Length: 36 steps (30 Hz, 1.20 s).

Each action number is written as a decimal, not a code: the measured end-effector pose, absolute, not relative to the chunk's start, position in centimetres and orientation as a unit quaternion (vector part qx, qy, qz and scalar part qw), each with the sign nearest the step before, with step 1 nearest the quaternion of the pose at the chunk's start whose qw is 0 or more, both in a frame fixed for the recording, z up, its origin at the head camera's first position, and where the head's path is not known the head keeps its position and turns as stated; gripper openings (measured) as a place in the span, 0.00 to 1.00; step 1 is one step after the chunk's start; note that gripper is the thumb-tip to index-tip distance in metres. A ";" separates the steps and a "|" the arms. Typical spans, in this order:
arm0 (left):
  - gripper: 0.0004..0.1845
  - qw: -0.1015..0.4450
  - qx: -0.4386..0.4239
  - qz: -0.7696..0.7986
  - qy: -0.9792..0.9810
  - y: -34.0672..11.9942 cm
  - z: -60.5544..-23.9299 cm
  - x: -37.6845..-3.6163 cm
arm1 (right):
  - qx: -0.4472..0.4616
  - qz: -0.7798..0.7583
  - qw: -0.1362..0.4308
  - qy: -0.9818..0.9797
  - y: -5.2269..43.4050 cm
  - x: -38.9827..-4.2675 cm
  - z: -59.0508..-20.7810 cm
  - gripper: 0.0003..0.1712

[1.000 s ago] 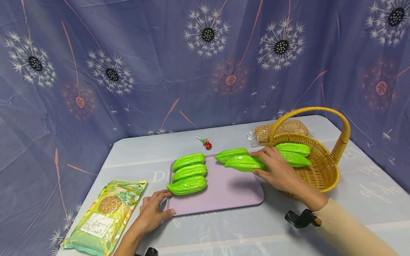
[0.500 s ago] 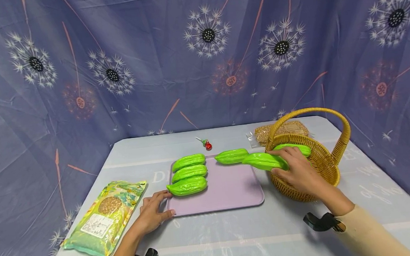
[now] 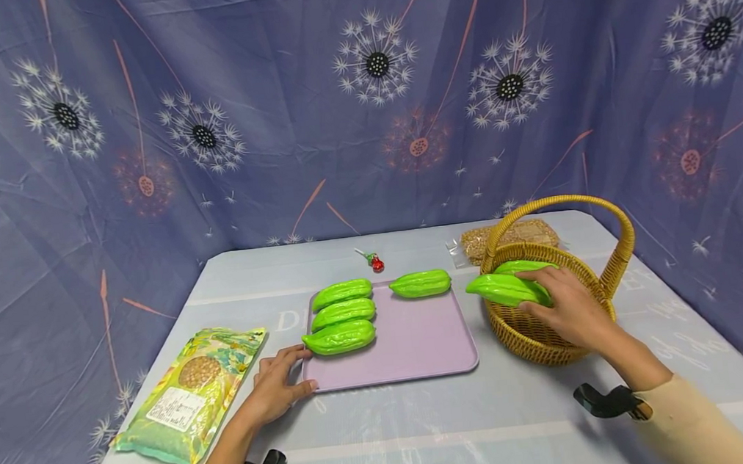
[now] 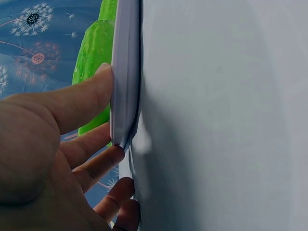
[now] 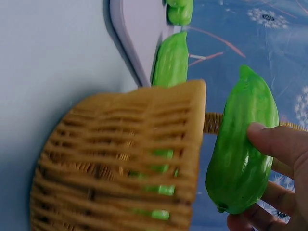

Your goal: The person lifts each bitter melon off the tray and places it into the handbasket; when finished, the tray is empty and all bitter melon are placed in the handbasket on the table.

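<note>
Since the earliest frame, the right hand has carried its bitter melon from above the tray across to the wicker basket; on my feeds nothing else on the table appears to have been carried anywhere. That hand clamps the melon toward one end, thumb on one side and fingers on the other, which I judge leaves its pointed end free. My right wrist feed puts the melon above the rim, stem toward the tray. I read the height as room to pass over the weave.

The left hand is well apart from the right, thumb and fingers spread about the tray's near left corner and touching it; I take that as steadying.

Another bitter melon lies inside the basket; I can't tell whether the right hand hides more. Three bitter melons lie side by side along the tray's left, perhaps to save room, while a lone bitter melon sits at its far right.

Further out, I see a printed bag at left, what looks like a lollipop beyond the tray, and a clear bag behind the basket.
</note>
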<state>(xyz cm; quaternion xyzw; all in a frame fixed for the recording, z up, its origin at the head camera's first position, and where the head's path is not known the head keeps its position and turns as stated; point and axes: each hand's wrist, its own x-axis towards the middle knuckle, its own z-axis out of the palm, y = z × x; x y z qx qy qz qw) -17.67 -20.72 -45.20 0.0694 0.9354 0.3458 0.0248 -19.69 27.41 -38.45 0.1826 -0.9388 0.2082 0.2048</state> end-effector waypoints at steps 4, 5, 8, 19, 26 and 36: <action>0.27 0.025 0.068 0.346 0.935 -20.7 -45.2 -17.7 | 0.175 0.210 0.184 -0.944 28.2 -19.7 -38.4 0.28; 0.27 0.025 0.068 0.347 0.935 -20.7 -45.2 -17.7 | 0.171 0.210 0.177 -0.946 28.4 -19.8 -38.4 0.28; 0.26 0.025 0.068 0.347 0.935 -20.7 -45.2 -17.7 | 0.163 0.206 0.161 -0.951 29.0 -19.8 -38.4 0.28; 0.27 0.020 0.069 0.346 0.935 -20.7 -45.2 -17.6 | 0.143 0.197 0.115 -0.963 30.7 -20.3 -38.5 0.29; 0.27 0.020 0.067 0.342 0.937 -20.7 -45.3 -17.7 | 0.138 0.188 0.097 -0.968 31.3 -21.0 -39.1 0.27; 0.27 0.025 0.067 0.341 0.937 -20.8 -45.2 -17.7 | 0.139 0.172 0.075 -0.972 31.6 -21.3 -40.0 0.28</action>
